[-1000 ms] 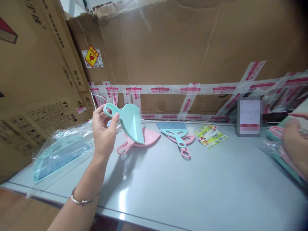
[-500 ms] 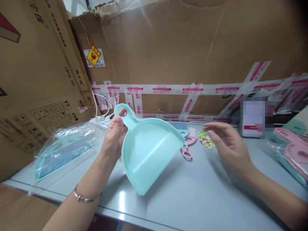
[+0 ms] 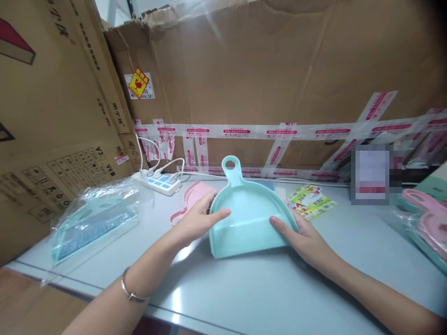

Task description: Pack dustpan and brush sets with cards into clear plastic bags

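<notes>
A mint-green dustpan [image 3: 249,204] is held up over the table, its ringed handle pointing away from me and its straight lip towards me. My left hand [image 3: 199,218] grips its left side, thumb on the inner face. On the right side my right hand [image 3: 300,232] does the same, fingers hidden behind the pan. Behind it to the left lies a pink dustpan [image 3: 197,193], partly covered by my left hand. Blue bristles [image 3: 267,184] peek out past the pan's back edge. Green-and-yellow printed cards [image 3: 312,202] lie beyond my right hand.
A bagged mint dustpan and brush set [image 3: 94,223] lies at the left. A white power strip [image 3: 160,181] with plugged cables sits behind. Large cardboard boxes [image 3: 237,83] wall the back and left. A blurred-out phone-like object [image 3: 372,174] and bagged pink pieces [image 3: 433,223] are at the right.
The mint dustpan has turned upright and moved right. My left hand shifted from its handle to its left side. My right hand came in from the right and took hold of the other side.
</notes>
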### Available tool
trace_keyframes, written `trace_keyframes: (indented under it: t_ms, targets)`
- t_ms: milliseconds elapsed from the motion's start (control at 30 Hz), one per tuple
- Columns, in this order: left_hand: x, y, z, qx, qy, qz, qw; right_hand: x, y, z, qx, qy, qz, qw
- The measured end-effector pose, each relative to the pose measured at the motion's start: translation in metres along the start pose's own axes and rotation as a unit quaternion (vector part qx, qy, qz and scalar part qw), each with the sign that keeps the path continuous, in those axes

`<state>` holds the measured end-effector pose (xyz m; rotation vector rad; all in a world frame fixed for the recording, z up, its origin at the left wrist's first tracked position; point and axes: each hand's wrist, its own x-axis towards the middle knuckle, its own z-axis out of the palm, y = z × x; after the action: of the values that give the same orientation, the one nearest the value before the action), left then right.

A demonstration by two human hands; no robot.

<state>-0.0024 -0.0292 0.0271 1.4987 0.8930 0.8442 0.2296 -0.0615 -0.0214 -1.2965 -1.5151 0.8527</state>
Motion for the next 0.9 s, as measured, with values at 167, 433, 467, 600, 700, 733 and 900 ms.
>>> trace_keyframes:
  t_ms: [167,433,467,600,700,733,900]
  targets:
    - [0.003,-0.002,0.0,0.055,0.048,-0.022,0.997,0.01,0.005,-0.015,-0.029,-0.009,-0.068,0.997]
    - [0.0,-0.004,-0.001,0.112,0.047,-0.01,0.993,0.063,0.041,-0.041,-0.497,-0.006,-0.255,0.829]
    - [0.001,-0.004,-0.001,0.11,0.052,-0.011,0.992,0.068,0.044,-0.04,-0.533,-0.021,-0.267,0.803]
    - [0.002,-0.005,-0.001,0.073,0.065,-0.017,0.995,0.076,0.045,-0.031,-0.576,-0.031,-0.301,0.76]
    - [0.002,-0.004,-0.001,0.046,0.068,-0.011,0.997,0.075,0.043,-0.032,-0.544,-0.005,-0.319,0.776]
    - [0.002,-0.004,-0.001,0.036,0.068,-0.009,0.997,0.074,0.042,-0.034,-0.522,0.009,-0.323,0.789]
    - [0.001,-0.001,-0.001,-0.029,0.068,-0.035,0.997,0.07,0.024,-0.059,-0.377,0.2,-0.29,0.857]
